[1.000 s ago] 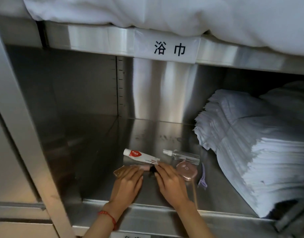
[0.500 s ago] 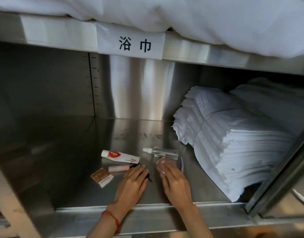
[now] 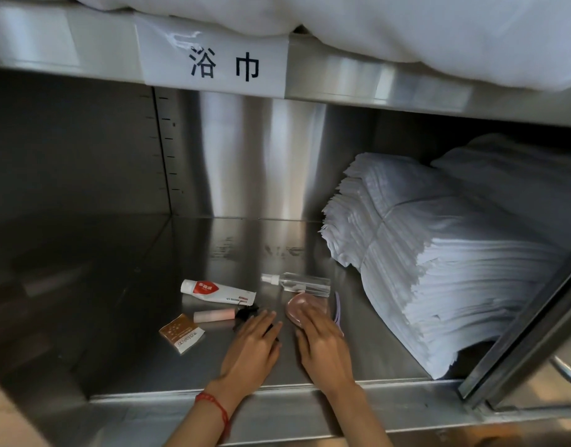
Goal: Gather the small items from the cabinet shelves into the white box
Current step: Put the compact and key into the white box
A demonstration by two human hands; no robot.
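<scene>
On the steel shelf [image 3: 148, 333] lie small items: a white tube with a red label [image 3: 217, 290], a clear spray bottle [image 3: 299, 282], a pink stick with a black cap [image 3: 220, 315], a brown and white sachet [image 3: 181, 332], a round pink compact [image 3: 297, 305] and a purple clip [image 3: 337, 309]. My left hand [image 3: 253, 346] lies flat on the shelf, its fingertips by the black cap. My right hand [image 3: 321, 345] lies flat too, fingers resting on the pink compact's near edge. The white box is out of view.
A tall stack of folded white cloths [image 3: 439, 269] fills the right side of the shelf. White bedding [image 3: 407, 30] bulges over the shelf above, which carries a paper label [image 3: 213, 64]. A slanted metal door edge [image 3: 519, 327] stands at the right.
Both hands have slid right from the sachet and pink stick, which now lie uncovered. My right hand now rests on the pink compact. The view has moved closer.
</scene>
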